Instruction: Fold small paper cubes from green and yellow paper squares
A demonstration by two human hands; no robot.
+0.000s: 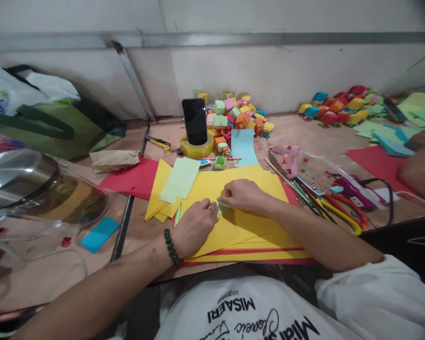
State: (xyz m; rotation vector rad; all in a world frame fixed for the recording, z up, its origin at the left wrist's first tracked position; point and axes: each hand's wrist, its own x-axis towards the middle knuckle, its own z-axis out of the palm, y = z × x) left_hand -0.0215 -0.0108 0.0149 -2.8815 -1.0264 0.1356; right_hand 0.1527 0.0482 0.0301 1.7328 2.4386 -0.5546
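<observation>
Pinching a small pale green piece (223,207) with left grip (194,225) and right grip (246,195), held close together above yellow sheets (250,231). Can see pale green strips (180,180) just beyond left grip, a light blue strip (244,147) beyond right grip, paper cubes (242,120) farther back, a pink glue gun (291,160) off right.

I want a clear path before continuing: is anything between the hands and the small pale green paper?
Nothing visible: the left hand and right hand are both right at the pale green paper, over the yellow sheets. Fingers hide part of it.
</observation>
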